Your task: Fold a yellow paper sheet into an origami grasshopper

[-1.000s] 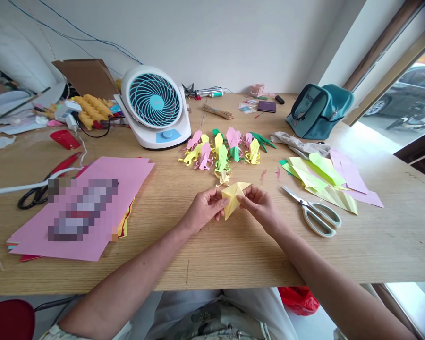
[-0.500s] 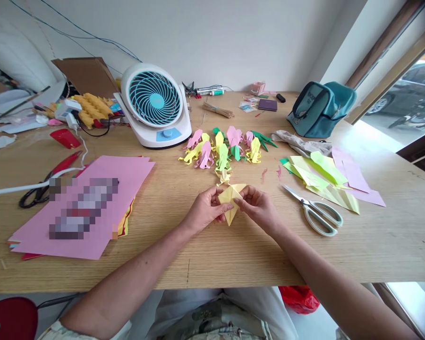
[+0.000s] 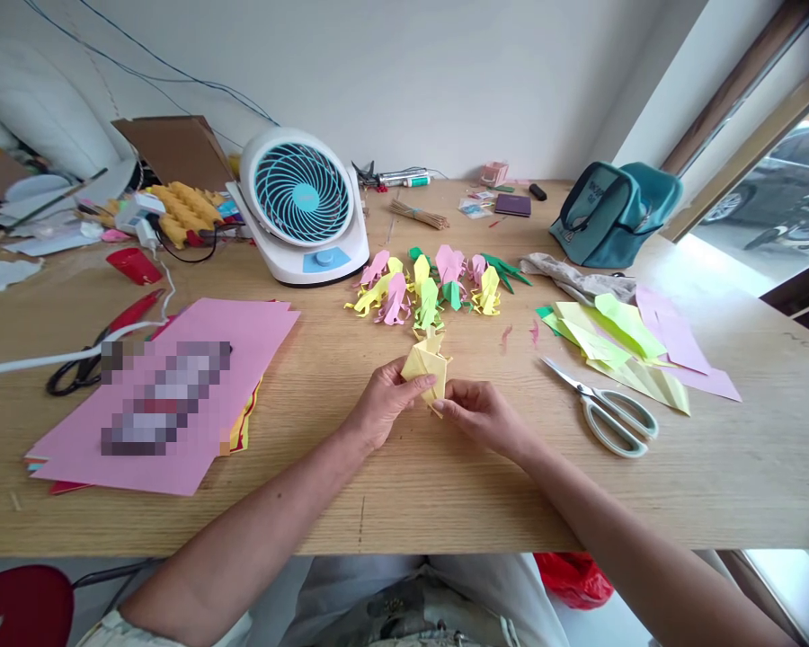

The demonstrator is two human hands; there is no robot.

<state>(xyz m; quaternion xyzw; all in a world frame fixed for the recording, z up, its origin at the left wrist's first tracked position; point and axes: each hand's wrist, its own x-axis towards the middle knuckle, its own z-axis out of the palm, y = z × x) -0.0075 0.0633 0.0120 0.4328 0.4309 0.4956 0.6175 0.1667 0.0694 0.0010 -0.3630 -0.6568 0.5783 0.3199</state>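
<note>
A folded piece of pale yellow paper [image 3: 426,367] is held above the wooden table, near the middle. My left hand [image 3: 386,400] pinches its left side, with the thumb lying across the front. At the lower right tip of the paper, my right hand [image 3: 480,415] has its thumb and index finger closed on the edge. Just beyond it, folded paper figures [image 3: 428,301] in pink, yellow and green stand in a cluster. One pale yellow figure is partly hidden behind the held paper.
White-handled scissors [image 3: 617,418] lie right of my hands, below loose paper sheets [image 3: 637,332]. Pink sheets [image 3: 243,359] are stacked at left. Behind are a fan [image 3: 303,202], a bundle of sticks [image 3: 419,214] and a teal bag [image 3: 613,216].
The yellow paper has been turned and its right flap no longer sticks out. My right hand has moved down to the paper's lower tip. The view has shifted slightly.
</note>
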